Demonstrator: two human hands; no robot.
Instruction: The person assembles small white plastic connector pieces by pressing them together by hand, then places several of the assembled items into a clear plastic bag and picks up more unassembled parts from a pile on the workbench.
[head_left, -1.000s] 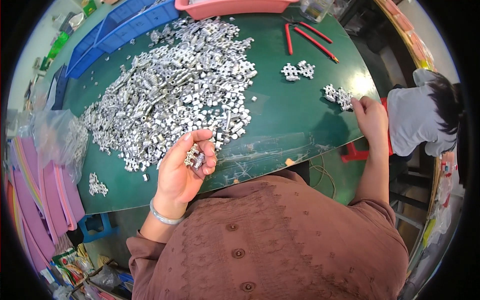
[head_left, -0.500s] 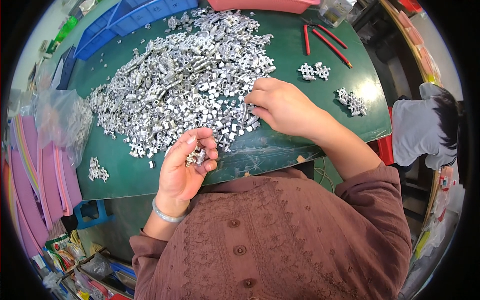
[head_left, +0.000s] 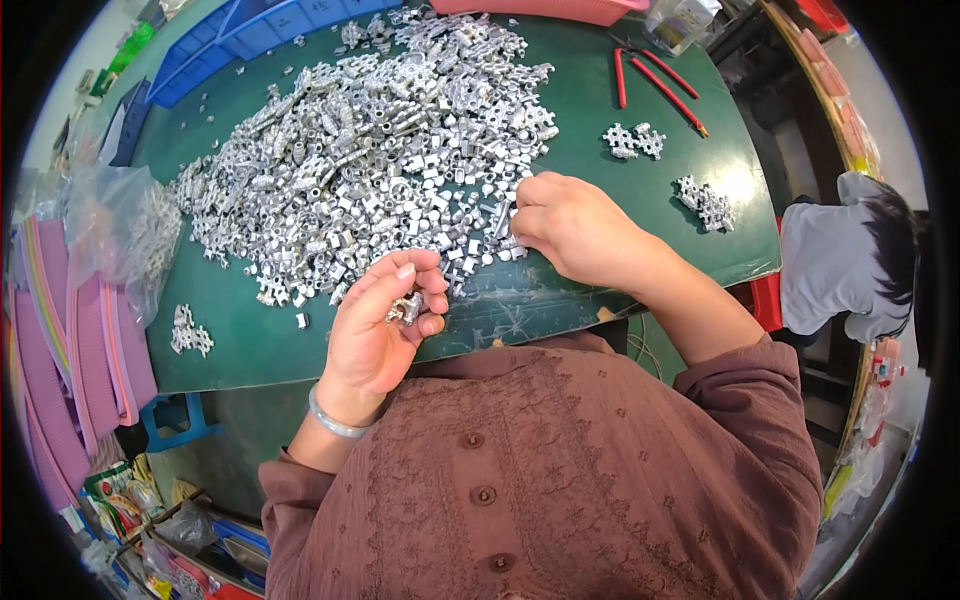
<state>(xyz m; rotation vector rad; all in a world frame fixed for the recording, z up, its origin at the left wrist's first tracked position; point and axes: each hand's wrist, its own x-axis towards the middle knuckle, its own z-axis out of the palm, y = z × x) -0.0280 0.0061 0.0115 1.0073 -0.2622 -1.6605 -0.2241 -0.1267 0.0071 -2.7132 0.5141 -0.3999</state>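
Observation:
A large heap of small silver metal parts (head_left: 340, 160), some short and tubular, some star-shaped, covers the middle of the green tabletop (head_left: 580, 100). My left hand (head_left: 385, 310) is palm up over the near table edge, fingers curled around a few small silver metal parts (head_left: 406, 308). At the heap's right edge is my right hand (head_left: 575, 225), back upward, with thumb and fingers pressed together. Its fingertips touch or hover just over the loose parts there; whether a part is between them is hidden.
Red-handled pliers (head_left: 655, 85) lie at the far right, near linked star-shaped pieces (head_left: 635, 141) and another cluster (head_left: 706, 203). More star pieces (head_left: 190, 332) lie at the left. Blue bins (head_left: 290, 30) and a pink tray (head_left: 540, 6) line the back. A person (head_left: 845, 260) is at the right.
My right hand has shifted slightly right and toward me, its fingers drawn closer together. My left hand has moved a little right, still holding the small parts. The whole view has shifted slightly.

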